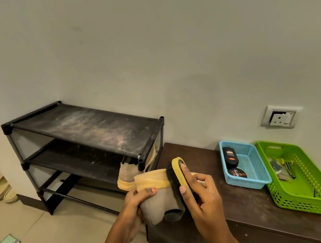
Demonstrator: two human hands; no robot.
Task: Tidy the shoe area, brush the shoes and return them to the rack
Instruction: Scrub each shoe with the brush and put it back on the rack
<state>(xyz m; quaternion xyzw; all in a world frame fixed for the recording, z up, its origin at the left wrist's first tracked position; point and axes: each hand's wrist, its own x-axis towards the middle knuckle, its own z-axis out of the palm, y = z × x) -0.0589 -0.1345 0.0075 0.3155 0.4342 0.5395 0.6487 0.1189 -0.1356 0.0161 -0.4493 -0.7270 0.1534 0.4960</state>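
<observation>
So we're mid-brushing: left hand (pixel 136 202) gripping the shoe (pixel 157 198) over the cabinet (pixel 244 209), right hand (pixel 199 195) clutching the brush (pixel 178 176) against it, rack (pixel 85 134) at ten o'clock bare and dusty, nothing returned.

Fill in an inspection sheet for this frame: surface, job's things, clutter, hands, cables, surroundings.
Surface: dark wooden cabinet top, dusty.
Job's things: beige shoe; yellow-backed brush against it; second shoe by the empty, dusty rack.
Clutter: blue basket holding polish; green basket with small items; card and copper-coloured tube on floor.
Hands: left hand holds shoe; right hand grips brush.
Cables: nothing seen.
Surroundings: wall socket; slippers far left.
</observation>
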